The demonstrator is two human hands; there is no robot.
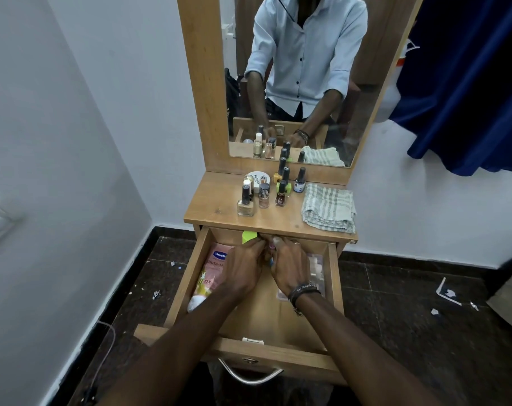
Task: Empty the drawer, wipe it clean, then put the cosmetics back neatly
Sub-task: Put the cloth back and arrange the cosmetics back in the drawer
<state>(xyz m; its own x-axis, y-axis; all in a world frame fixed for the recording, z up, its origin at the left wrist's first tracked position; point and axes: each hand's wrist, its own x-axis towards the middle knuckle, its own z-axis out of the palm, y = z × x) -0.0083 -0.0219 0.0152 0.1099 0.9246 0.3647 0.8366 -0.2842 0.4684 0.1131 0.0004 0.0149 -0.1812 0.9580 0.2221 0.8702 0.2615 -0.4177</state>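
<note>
- Deep inside the open drawer (190, 276), both hands are working side by side at its far end, just under the lip of the dresser top (219, 205).
- Left hand (243, 268) is curling its fingers round a lime-green item (249, 237) — only its tip is showing.
- Right hand (290, 266) is curling its fingers over small pinkish things; what exactly they are pinching, I cannot tell.
- Left of the hands, a pink Vaseline tube (212, 271) is lying along the drawer's wall, partly covered by the left forearm.
- Right of the hands, a clear packet (316, 269) is lying in the drawer, mostly hidden.
- Above the drawer, nail-polish bottles (266, 190) are standing clustered on the dresser top, with a folded striped cloth (328, 208) lying just right of them.
- Behind the bottles, a mirror (307, 83) is reflecting them — and the person.
</note>
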